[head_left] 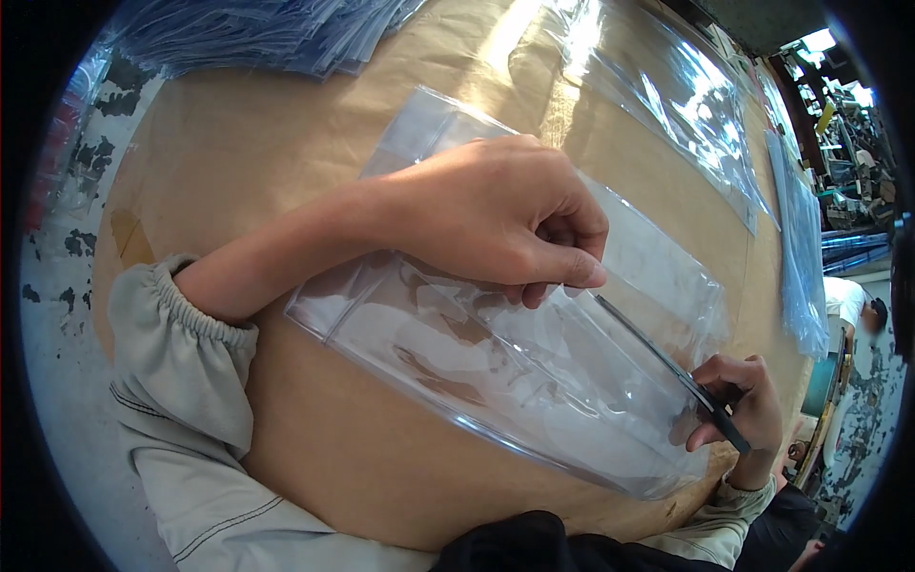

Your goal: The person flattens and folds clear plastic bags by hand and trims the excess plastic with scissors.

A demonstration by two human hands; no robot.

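Observation:
A clear plastic bag (419, 334) lies slantwise across the brown paper surface, wrinkled and shiny. My left hand (515, 214) is above its middle, thumb and fingers pinched together on the film at a fold. In my right hand (739, 405), at the bag's right end, is a pair of scissors (658, 355) with dark handles. The long, narrow blades look closed together and point up-left, their tips just beside my left fingertips. My left palm and the exact bit of film in the pinch are hidden.
A thick stack of clear plastic pieces (257, 33) rests at the upper left. More shiny clear sheets (667, 95) lie at the upper right, with a bluish plastic bundle (799, 248) along the right edge. Beyond it, a person in white (843, 300) is near cluttered shelving (853, 143).

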